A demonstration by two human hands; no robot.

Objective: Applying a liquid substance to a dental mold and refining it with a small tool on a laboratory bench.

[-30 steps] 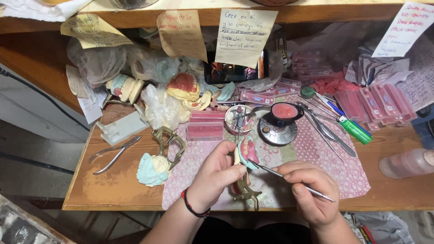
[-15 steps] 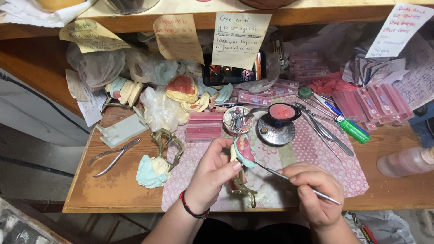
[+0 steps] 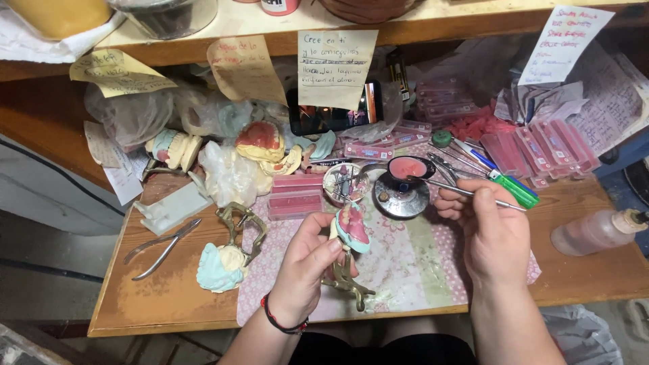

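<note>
My left hand (image 3: 307, 263) grips a dental model (image 3: 353, 226) with pink wax and a pale blue base, mounted on a brass articulator (image 3: 346, 282), over the patterned cloth (image 3: 419, 260). My right hand (image 3: 490, 230) holds a thin metal wax tool (image 3: 466, 192) like a pen. Its tip reaches left to the small dish of pink wax (image 3: 411, 167) on a round metal burner stand (image 3: 400, 197).
A second articulator with a blue model (image 3: 223, 260) and pliers (image 3: 162, 245) lie at the left. Pink wax sheets (image 3: 295, 196), a round tin of burs (image 3: 345, 181), a green lighter (image 3: 515, 188), pink trays (image 3: 547, 149) and a plastic bottle (image 3: 598, 231) crowd the wooden bench.
My right hand has lifted the tool away from the model and swung its tip up to the wax dish. The left hand keeps the model nearly still.
</note>
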